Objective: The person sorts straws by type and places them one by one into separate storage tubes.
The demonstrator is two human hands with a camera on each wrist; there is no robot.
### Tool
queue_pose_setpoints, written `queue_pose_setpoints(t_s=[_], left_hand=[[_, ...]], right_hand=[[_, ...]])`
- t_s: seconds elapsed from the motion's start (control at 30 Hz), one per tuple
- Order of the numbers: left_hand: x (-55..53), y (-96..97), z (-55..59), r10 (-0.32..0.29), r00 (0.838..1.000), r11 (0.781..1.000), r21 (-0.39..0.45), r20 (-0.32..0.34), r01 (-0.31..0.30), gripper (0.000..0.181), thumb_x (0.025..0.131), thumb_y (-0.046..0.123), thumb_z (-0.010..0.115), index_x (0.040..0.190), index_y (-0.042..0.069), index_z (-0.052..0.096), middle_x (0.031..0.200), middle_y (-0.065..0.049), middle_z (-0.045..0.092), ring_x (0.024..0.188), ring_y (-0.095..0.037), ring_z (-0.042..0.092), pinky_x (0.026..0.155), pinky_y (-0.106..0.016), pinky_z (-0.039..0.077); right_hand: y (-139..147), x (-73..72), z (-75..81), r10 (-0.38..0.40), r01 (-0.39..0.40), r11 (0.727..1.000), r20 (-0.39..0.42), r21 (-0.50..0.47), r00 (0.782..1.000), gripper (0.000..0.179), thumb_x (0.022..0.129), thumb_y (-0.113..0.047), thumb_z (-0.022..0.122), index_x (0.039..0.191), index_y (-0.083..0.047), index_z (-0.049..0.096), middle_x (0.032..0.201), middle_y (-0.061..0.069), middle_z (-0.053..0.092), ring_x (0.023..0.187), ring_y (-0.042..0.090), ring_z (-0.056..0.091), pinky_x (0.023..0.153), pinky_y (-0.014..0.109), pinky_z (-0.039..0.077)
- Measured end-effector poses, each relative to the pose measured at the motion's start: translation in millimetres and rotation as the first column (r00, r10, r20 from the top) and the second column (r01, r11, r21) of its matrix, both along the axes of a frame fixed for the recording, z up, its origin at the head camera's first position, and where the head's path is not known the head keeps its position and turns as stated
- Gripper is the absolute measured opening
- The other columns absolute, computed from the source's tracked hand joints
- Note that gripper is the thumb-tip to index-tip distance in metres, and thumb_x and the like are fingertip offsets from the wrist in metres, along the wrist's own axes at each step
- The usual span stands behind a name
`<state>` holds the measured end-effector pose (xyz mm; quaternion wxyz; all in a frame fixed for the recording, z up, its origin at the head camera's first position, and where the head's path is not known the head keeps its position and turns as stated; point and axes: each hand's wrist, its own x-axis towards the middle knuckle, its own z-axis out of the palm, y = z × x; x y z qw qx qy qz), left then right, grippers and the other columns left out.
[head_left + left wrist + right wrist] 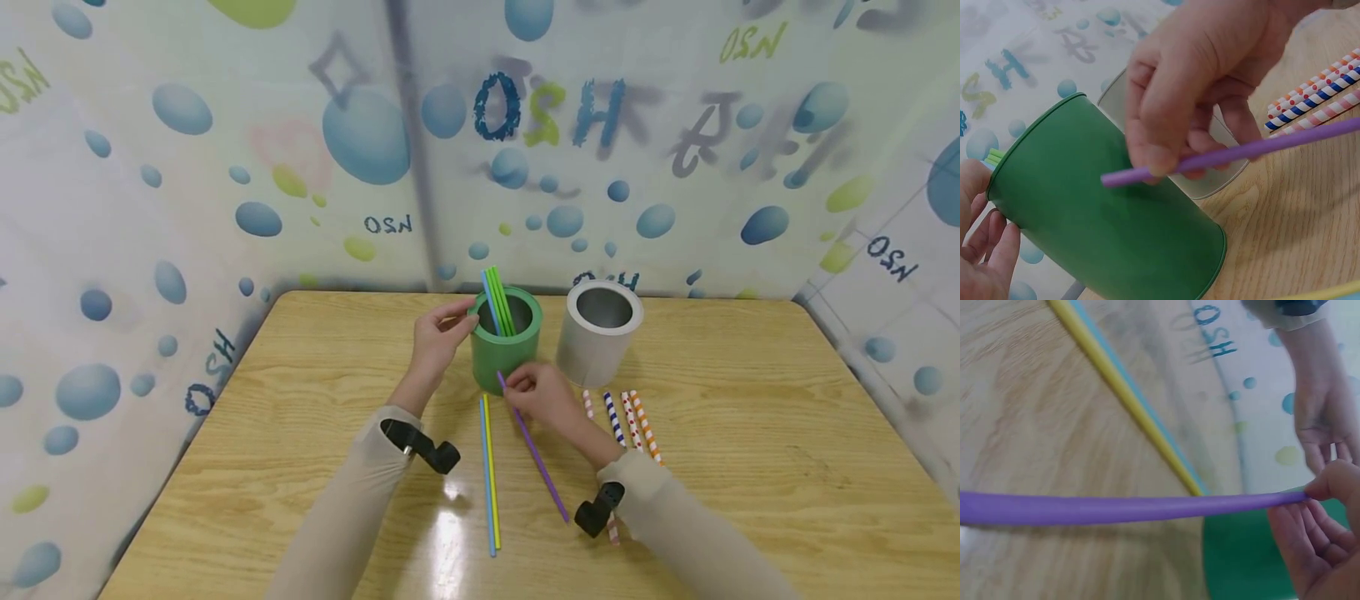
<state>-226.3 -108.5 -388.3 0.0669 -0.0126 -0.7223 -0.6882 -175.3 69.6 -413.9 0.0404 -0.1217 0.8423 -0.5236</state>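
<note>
My right hand [543, 396] pinches a purple straw [540, 462] near its upper end, between thumb and fingers. The straw slants down toward me, its upper end in front of the green can [504, 362]. In the left wrist view that straw [1260, 147] crosses before the can's side. My left hand [437, 337] holds the can's rim from the left, with thumb and fingertips against it. Out of the can's mouth lean a light blue straw and several green straws [502, 304]. Side by side on the table, a light blue and a yellow straw [491, 479] lie below the can.
To the right of the green can stands a white can [596, 346]. Patterned straws [632, 421], striped and dotted, lie in front of it, partly behind my right forearm. A printed curtain [450, 192] hangs behind the wooden table [750, 400].
</note>
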Motion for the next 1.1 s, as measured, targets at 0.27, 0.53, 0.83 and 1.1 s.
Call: queue_pose_setpoints(t_s=[0.27,0.53,0.83,1.1], left_hand=[[-0.5,0.1,-0.9,0.007,1.000,1.000,0.013,0.003,-0.007,0.029,0.083,0.009,0.067,0.112,0.004,0.065,0.116,-0.010,0.060,0.099,-0.019,0.054,0.080,-0.029,0.048],[-0.4,0.9,0.0,0.003,1.000,1.000,0.011,0.004,-0.003,0.033,0.084,0.009,0.066,0.115,0.000,0.062,0.118,-0.012,0.058,0.101,-0.021,0.054,0.080,-0.028,0.049],[-0.9,0.0,-0.3,-0.009,1.000,1.000,0.011,0.013,0.009,0.032,0.084,0.009,0.066,0.115,0.002,0.063,0.117,-0.008,0.059,0.101,-0.021,0.054,0.080,-0.028,0.049],[-0.9,0.4,0.1,-0.007,1.000,1.000,0.011,0.021,0.007,0.033,0.085,0.009,0.065,0.116,0.001,0.061,0.119,-0.013,0.058,0.101,-0.021,0.053,0.080,-0.027,0.049]], right_hand=[[1,2.5,29.7,-0.010,0.007,0.996,-0.036,-0.087,0.999,0.007,0.076,-0.002,0.066,0.082,0.002,0.064,0.072,0.006,0.063,0.062,0.014,0.056,0.052,0.023,0.048],[3,-5.3,46.4,-0.021,0.002,0.983,-0.102,-0.181,0.995,0.009,0.078,0.001,0.065,0.084,0.007,0.063,0.072,0.010,0.063,0.060,0.013,0.057,0.051,0.028,0.052],[9,-26.0,73.7,-0.061,0.024,0.985,-0.212,-0.173,0.975,0.010,0.079,-0.002,0.066,0.085,0.006,0.065,0.072,0.010,0.063,0.059,0.011,0.057,0.053,0.025,0.051],[10,-45.0,100.7,-0.050,0.002,0.982,-0.247,-0.191,0.968,0.012,0.082,-0.004,0.064,0.089,0.006,0.064,0.075,0.013,0.063,0.059,0.014,0.060,0.056,0.031,0.054]])
